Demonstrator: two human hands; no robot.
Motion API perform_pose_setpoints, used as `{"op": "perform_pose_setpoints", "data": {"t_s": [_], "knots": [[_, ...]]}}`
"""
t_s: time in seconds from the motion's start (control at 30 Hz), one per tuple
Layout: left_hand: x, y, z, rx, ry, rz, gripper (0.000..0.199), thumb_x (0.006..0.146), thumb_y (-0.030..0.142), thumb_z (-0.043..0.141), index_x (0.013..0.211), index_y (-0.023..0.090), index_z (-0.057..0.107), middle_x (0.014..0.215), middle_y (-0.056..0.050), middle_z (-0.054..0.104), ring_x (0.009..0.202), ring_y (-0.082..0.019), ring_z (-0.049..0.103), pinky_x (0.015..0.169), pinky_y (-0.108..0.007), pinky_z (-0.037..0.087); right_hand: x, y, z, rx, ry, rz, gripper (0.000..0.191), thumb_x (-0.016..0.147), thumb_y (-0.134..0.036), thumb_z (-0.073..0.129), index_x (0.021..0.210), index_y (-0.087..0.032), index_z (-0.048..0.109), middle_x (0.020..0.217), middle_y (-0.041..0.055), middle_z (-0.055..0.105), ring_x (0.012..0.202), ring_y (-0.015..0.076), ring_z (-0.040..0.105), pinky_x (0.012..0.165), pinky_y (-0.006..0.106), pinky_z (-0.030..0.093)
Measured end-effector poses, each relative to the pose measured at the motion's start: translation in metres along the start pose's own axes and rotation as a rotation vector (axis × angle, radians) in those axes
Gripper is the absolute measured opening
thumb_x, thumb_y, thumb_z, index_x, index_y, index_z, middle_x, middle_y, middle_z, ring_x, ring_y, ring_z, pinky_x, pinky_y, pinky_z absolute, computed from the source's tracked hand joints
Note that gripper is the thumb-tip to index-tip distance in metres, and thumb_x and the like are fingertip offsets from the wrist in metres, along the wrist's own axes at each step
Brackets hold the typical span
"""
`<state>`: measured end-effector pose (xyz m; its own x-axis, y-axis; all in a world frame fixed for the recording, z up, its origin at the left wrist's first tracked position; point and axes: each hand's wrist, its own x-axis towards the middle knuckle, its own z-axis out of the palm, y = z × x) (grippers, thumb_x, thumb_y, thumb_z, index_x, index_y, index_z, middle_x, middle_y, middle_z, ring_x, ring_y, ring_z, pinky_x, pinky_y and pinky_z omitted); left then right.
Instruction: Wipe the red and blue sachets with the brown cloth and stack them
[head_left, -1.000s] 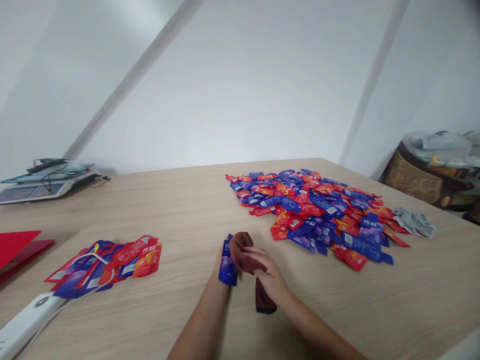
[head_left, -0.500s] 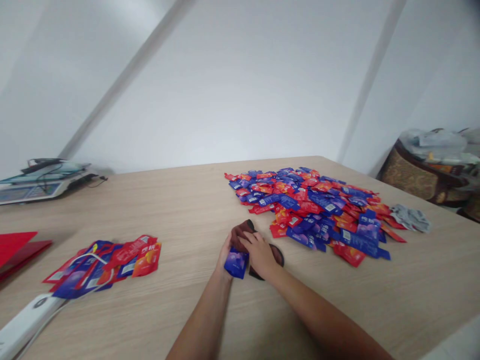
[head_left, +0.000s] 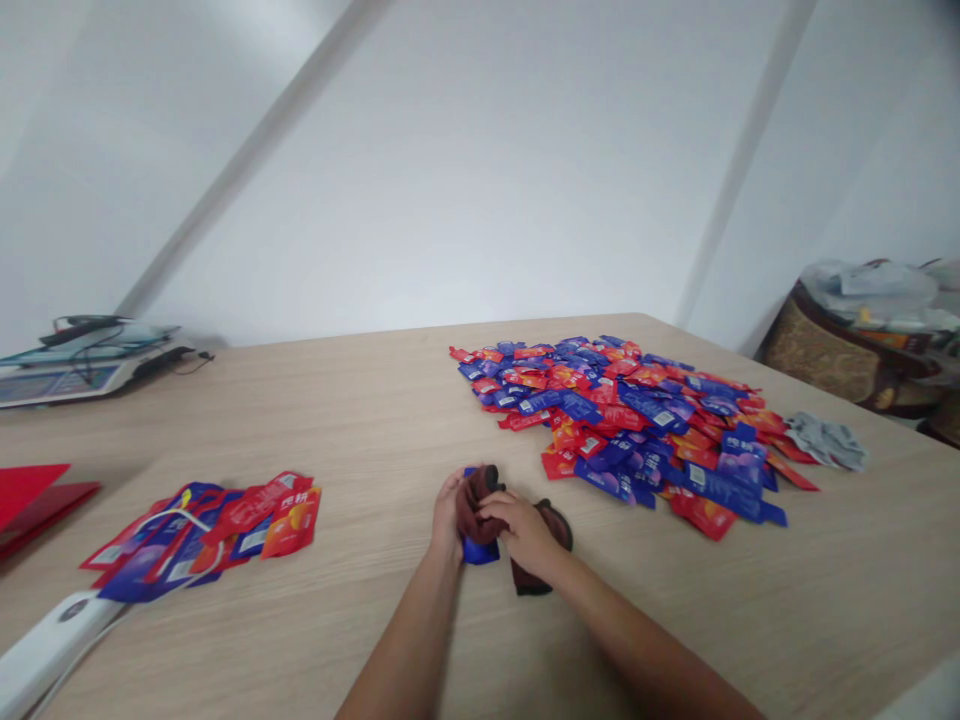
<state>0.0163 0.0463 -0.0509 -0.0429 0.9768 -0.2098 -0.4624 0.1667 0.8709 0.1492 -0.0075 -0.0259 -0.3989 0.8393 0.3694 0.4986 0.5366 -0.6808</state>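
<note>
My left hand is closed round the left side of a blue packet and a crumpled brown cloth. The cloth has a dark end and lies over the packet, hiding most of it. From the right, my right hand pinches the same cloth between curled fingers. Beneath and beside that hand lies more brown fabric with dark edges, partly covered by it. Whether this fabric joins the held cloth I cannot tell.
A wide heap of red and blue packets spreads over the table's right side, with a grey cloth at its edge. At left lie several packets, a white power strip, red folders and a scale.
The brown cloth has been bunched up over the blue packet, which now shows less. My right hand has gone from lying flat on the cloth to pinching it.
</note>
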Motion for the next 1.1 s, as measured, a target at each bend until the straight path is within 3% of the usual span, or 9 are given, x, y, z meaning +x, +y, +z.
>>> {"op": "perform_pose_setpoints", "data": {"t_s": [0.2,0.27,0.33,0.43,0.57,0.7,0.8,0.93,1.1], "knots": [[0.004,0.000,-0.005,0.055,-0.053,0.103,0.027,0.064,0.030,0.066,0.085,0.014,0.063,0.083,-0.006,0.069,0.065,-0.015,0.060,0.068,-0.029,0.046,-0.022,-0.003,-0.003,0.204,-0.347,-0.135,0.048,0.056,0.002,0.039,0.072,-0.026,0.074,0.083,-0.0037,0.072,0.085,0.0140,0.062,0.088,0.028,0.041],[0.004,0.007,-0.008,0.195,-0.011,0.177,0.021,0.067,0.029,0.063,0.083,0.015,0.064,0.084,-0.007,0.067,0.074,-0.018,0.060,0.075,-0.030,0.045,-0.027,-0.004,-0.003,0.278,-0.355,-0.130,0.047,0.054,0.000,0.039,0.070,-0.026,0.074,0.080,-0.0038,0.072,0.081,0.0139,0.063,0.087,0.027,0.041],[0.001,0.018,-0.011,0.446,0.064,0.304,0.015,0.070,0.024,0.060,0.083,0.017,0.064,0.089,-0.008,0.066,0.089,-0.021,0.058,0.085,-0.031,0.041,-0.030,0.000,-0.005,0.362,-0.262,-0.083,0.045,0.052,-0.002,0.039,0.069,-0.025,0.074,0.077,-0.0025,0.072,0.078,0.0154,0.063,0.084,0.029,0.044],[-0.010,0.037,-0.011,0.981,0.179,0.496,0.023,0.074,0.019,0.054,0.095,0.018,0.062,0.105,-0.012,0.060,0.111,-0.026,0.047,0.098,-0.036,0.030,-0.028,0.018,-0.014,0.456,0.100,0.064,0.038,0.053,-0.007,0.042,0.067,-0.023,0.073,0.079,0.0017,0.072,0.081,0.0210,0.064,0.082,0.034,0.047],[-0.033,0.038,0.010,1.405,0.117,0.487,0.032,0.071,0.035,0.061,0.095,0.013,0.059,0.105,-0.020,0.057,0.109,-0.035,0.044,0.094,-0.044,0.030,-0.024,0.046,-0.026,0.460,0.481,0.244,0.043,0.057,-0.010,0.042,0.087,-0.020,0.071,0.096,0.0054,0.070,0.097,0.0278,0.061,0.091,0.043,0.044],[-0.046,0.018,0.032,1.531,-0.051,0.464,0.046,0.064,0.027,0.068,0.106,0.012,0.058,0.115,-0.025,0.053,0.109,-0.040,0.044,0.090,-0.047,0.031,-0.027,0.048,-0.024,0.394,0.568,0.264,0.043,0.058,-0.010,0.042,0.089,-0.021,0.070,0.100,0.0054,0.069,0.100,0.0263,0.060,0.094,0.045,0.042],[-0.044,0.014,0.030,1.649,-0.001,0.415,0.044,0.072,0.011,0.051,0.116,0.009,0.053,0.118,-0.028,0.051,0.108,-0.040,0.046,0.087,-0.050,0.031,-0.029,0.041,-0.020,0.318,0.500,0.199,0.041,0.060,-0.009,0.042,0.086,-0.022,0.071,0.100,0.0049,0.068,0.100,0.0246,0.059,0.094,0.043,0.042],[-0.028,0.030,0.010,1.420,0.139,0.399,0.036,0.072,0.005,0.044,0.106,0.006,0.058,0.105,-0.029,0.057,0.103,-0.039,0.051,0.087,-0.049,0.032,-0.028,0.040,-0.018,0.299,0.503,0.202,0.041,0.063,-0.008,0.041,0.089,-0.023,0.069,0.102,0.0048,0.067,0.102,0.0237,0.058,0.095,0.043,0.041],[-0.006,0.047,-0.002,0.705,0.067,0.306,0.018,0.066,0.009,0.057,0.079,0.018,0.065,0.084,-0.012,0.068,0.092,-0.028,0.059,0.085,-0.035,0.040,-0.025,0.030,-0.015,0.326,0.594,0.206,0.047,0.067,-0.008,0.041,0.107,-0.022,0.061,0.115,0.0061,0.061,0.112,0.0219,0.052,0.102,0.042,0.036]]}}
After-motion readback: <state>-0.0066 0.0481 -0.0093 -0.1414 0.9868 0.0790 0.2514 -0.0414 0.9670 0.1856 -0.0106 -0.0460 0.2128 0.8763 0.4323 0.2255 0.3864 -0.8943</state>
